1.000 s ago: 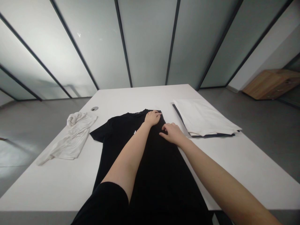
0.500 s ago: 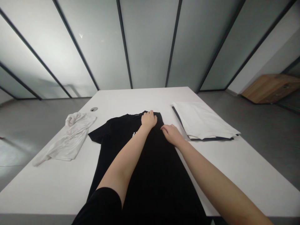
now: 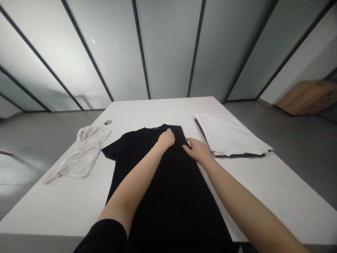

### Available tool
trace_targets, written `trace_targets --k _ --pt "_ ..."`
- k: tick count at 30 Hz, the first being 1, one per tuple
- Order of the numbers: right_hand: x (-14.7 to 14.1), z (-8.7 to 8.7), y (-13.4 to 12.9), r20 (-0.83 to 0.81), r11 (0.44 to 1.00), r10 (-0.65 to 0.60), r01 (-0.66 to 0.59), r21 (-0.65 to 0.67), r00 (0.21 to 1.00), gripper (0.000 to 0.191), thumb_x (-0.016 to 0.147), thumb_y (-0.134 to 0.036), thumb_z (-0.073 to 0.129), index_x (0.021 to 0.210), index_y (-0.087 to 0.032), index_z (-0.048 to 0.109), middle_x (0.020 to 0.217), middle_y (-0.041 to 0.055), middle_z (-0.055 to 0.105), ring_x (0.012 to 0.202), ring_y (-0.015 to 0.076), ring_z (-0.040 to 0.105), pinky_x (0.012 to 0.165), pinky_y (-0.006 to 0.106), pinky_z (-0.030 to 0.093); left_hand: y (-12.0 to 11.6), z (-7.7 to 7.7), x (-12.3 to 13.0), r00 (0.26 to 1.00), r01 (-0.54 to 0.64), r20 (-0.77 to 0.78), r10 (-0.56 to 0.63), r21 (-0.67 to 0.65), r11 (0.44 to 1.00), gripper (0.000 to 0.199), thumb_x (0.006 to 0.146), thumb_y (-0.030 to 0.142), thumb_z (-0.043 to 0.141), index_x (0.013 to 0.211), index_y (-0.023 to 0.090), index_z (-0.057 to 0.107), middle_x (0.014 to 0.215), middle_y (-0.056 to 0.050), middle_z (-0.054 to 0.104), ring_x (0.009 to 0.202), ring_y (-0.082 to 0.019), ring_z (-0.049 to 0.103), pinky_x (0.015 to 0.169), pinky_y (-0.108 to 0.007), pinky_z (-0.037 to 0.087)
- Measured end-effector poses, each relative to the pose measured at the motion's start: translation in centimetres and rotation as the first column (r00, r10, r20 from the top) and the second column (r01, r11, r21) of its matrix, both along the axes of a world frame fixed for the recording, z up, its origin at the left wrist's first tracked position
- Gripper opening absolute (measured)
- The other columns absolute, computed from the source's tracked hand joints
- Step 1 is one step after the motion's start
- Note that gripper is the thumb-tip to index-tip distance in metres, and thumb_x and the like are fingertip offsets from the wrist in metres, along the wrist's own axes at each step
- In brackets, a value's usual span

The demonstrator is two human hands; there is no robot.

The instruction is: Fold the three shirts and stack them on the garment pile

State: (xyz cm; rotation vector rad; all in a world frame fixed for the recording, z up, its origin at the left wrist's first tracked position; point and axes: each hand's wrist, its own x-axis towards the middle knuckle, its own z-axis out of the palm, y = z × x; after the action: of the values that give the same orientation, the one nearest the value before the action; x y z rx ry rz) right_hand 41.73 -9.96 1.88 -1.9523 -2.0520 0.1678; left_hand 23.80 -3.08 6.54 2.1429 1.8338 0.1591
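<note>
Far to your left, a crumpled white garment [image 3: 84, 154] lies bunched on the white table [image 3: 158, 109], well apart from the black T-shirt [image 3: 171, 200]; that gap seems to keep it from catching on the dark cloth. Just above it, a round metal cable grommet [image 3: 107, 122] sits set into the tabletop.

The T-shirt lies flat and lengthwise in front of you, its collar pointing away and its hem running out of view toward your body. Its sleeve on the left side sticks out, while the right side forms a long straight edge, as though that side is turned under.

Your left hand [image 3: 166, 138] lies on the shirt just below the collar, its fingers close together; you cannot tell whether it pinches any cloth. That position looks suited to pinning the top of the shirt in place.

Your right hand [image 3: 198, 151] is spread, with its fingertips [image 3: 187, 144] touching the shirt's straight edge, apparently to steady or align it. Just beyond that hand, a folded white stack [image 3: 229, 136] rests on the table, set aside and leaving the shirt room.
</note>
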Motion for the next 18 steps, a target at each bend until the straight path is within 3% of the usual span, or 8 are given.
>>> trace_targets --k 3,6,10,13,16,18 --pt "0.2 0.2 -0.1 -0.019 1.0 0.014 -0.014 -0.008 1.0 0.05 0.104 -0.048 0.06 0.146 -0.021 0.065 0.103 0.0087 0.08 0.095 0.0279 0.073 0.079 0.033 0.046 -0.4 -0.2 -0.1 0.997 -0.072 0.028 0.072 0.02 0.997 0.041 0.111 0.032 0.039 0.141 0.007 0.052 0.133 -0.028 0.072 0.127 -0.034 0.072 0.103 -0.042 0.055" --pt "0.4 0.3 0.0 -0.03 0.999 0.022 -0.023 -0.029 0.999 0.045 0.104 -0.039 0.058 0.144 -0.021 0.066 0.099 0.007 0.08 0.093 0.0268 0.073 0.076 0.033 0.044 -0.6 -0.5 -0.5 0.998 -0.056 -0.038 0.056 -0.003 0.998 0.046 0.106 0.04 0.056 0.137 0.006 0.057 0.137 -0.03 0.069 0.132 -0.038 0.068 0.106 -0.044 0.054" --pt "0.7 0.5 0.2 -0.072 0.997 0.013 -0.018 -0.071 0.997 0.045 0.1 -0.025 0.056 0.144 -0.02 0.065 0.091 0.0043 0.079 0.089 0.025 0.072 0.072 0.032 0.041 -0.1 -0.8 -1.2 1.0 -0.018 -0.008 0.018 -0.014 1.0 0.028 0.107 0.031 0.052 0.12 0.012 0.066 0.135 -0.025 0.071 0.132 -0.035 0.069 0.108 -0.043 0.054" --pt "1.0 0.4 0.3 -0.093 0.997 0.032 -0.039 -0.072 0.995 0.047 0.097 -0.021 0.057 0.144 -0.019 0.065 0.091 0.0038 0.078 0.087 0.0236 0.07 0.072 0.032 0.04 0.5 -0.8 -1.7 0.982 -0.075 0.171 0.078 -0.027 0.997 0.022 0.108 0.029 0.05 0.121 0.015 0.062 0.123 -0.02 0.076 0.114 -0.03 0.077 0.1 -0.039 0.059" --pt "1.2 0.0 0.4 -0.072 0.997 0.063 -0.067 -0.05 0.995 0.046 0.094 -0.017 0.058 0.139 -0.019 0.068 0.094 0.0048 0.076 0.088 0.0234 0.068 0.076 0.032 0.043 0.6 -0.8 -2.0 0.916 -0.113 0.367 0.163 -0.154 0.981 0.022 0.109 0.027 0.05 0.129 0.017 0.051 0.108 -0.015 0.079 0.082 -0.022 0.08 0.079 -0.034 0.063" --pt "1.2 -0.3 0.5 -0.041 0.997 0.073 -0.074 -0.018 0.997 0.046 0.091 -0.015 0.059 0.135 -0.019 0.071 0.102 0.0074 0.076 0.095 0.0248 0.068 0.083 0.032 0.046 0.4 -0.8 -2.1 0.918 -0.124 0.353 0.182 -0.179 0.976 0.026 0.108 0.026 0.053 0.131 0.017 0.047 0.107 -0.016 0.078 0.081 -0.023 0.08 0.075 -0.033 0.062"
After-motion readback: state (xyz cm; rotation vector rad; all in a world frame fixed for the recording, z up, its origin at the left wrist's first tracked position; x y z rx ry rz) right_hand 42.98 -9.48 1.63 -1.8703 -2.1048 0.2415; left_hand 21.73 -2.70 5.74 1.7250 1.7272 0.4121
